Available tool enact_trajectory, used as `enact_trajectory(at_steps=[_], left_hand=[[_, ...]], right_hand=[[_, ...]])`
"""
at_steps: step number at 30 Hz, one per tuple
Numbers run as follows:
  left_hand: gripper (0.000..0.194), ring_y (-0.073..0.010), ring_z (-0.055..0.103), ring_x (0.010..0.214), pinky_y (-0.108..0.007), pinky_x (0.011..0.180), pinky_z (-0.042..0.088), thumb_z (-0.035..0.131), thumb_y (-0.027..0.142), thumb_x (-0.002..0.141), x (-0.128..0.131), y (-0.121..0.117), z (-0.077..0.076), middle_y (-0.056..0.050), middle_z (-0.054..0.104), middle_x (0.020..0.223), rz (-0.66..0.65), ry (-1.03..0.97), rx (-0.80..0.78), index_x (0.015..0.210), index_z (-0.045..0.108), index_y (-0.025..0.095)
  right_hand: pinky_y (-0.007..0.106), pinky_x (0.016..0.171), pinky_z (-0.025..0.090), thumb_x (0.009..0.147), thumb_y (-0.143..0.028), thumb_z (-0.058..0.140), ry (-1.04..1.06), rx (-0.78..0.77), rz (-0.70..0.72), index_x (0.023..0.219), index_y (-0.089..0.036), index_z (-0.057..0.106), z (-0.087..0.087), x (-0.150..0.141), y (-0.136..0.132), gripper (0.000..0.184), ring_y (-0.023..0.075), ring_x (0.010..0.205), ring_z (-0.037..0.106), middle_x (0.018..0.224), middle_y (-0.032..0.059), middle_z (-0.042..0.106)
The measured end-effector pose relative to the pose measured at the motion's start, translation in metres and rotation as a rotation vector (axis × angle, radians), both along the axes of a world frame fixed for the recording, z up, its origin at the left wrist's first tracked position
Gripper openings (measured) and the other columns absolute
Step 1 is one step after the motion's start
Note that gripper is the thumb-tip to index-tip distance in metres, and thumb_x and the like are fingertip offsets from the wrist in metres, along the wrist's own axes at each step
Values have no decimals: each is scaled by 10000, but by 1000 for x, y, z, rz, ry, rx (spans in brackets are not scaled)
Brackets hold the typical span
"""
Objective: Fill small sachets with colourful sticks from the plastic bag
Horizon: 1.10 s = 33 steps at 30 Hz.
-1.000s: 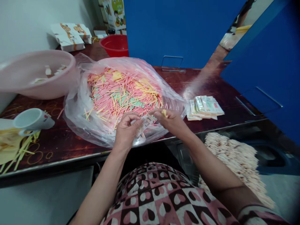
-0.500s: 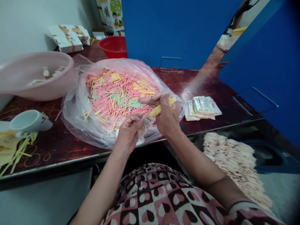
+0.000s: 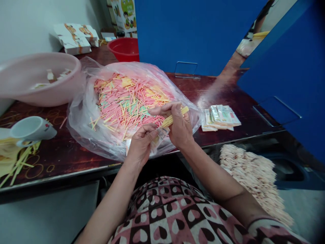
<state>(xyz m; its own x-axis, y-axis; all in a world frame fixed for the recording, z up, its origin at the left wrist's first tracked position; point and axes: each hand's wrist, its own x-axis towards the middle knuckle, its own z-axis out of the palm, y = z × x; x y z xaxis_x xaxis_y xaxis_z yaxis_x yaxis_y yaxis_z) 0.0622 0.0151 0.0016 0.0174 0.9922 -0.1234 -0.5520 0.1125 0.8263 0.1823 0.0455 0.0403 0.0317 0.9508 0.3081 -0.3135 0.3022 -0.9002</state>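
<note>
Dark red table (image 3: 243, 120), blue cabinet panel (image 3: 193, 34) behind it. Pale heap of wrapped strips (image 3: 254, 179) sits below the table edge, right side. On the table: large clear plastic bag (image 3: 80, 135), mouth open, full of loose pink, yellow and green paper sticks (image 3: 127, 105). Pink basin (image 3: 43, 95) beside the bag on the left, red bowl (image 3: 124, 51) beyond it. White mug (image 3: 31, 128) lies on its side, far left. Stack of printed packets (image 3: 220, 117) just right of the bag.

Both hands are over the near edge of the bag. Left hand (image 3: 141, 145) half closed, pinching a small printed packet (image 3: 159, 136) between thumb and fingers. Right hand (image 3: 179, 125) closed around a yellow stick bundle (image 3: 175, 116), its end right by the packet. Contact unclear.
</note>
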Motion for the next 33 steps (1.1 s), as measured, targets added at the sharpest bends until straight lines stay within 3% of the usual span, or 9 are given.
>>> enact_trajectory(at_steps=[6, 16, 22, 33], left_hand=[[382, -133, 638, 870, -282, 880, 527, 1007, 326, 517, 1, 0, 1, -7, 682, 956, -9, -39, -18, 682, 695, 183], [469, -112, 639, 775, -251, 750, 526, 1024, 368, 496, 0, 1, 1, 7, 694, 921, -20, -25, -55, 686, 645, 166], [459, -109, 628, 772, -257, 774, 529, 1008, 382, 532, 0, 3, -3, 12, 680, 901, 10, -21, -23, 691, 631, 173], [452, -117, 645, 816, -258, 812, 535, 1023, 364, 494, 1, 1, -1, 5, 695, 943, 25, -50, -53, 681, 657, 176]], right_hand=[[394, 850, 617, 977, -771, 382, -91, -84, -51, 941, -255, 614, -8, -2, -3, 567, 241, 1062, 747, 889, 64, 764], [428, 996, 577, 981, -680, 506, -168, -10, 54, 887, -236, 714, -18, 3, -6, 499, 248, 1124, 720, 895, 55, 766], [460, 994, 578, 984, -707, 465, -84, 23, -63, 894, -248, 662, -12, 4, -14, 507, 262, 1135, 722, 904, 59, 755], [449, 948, 595, 968, -713, 499, -10, 25, -75, 899, -267, 617, -15, 3, -15, 466, 245, 1065, 739, 858, 41, 749]])
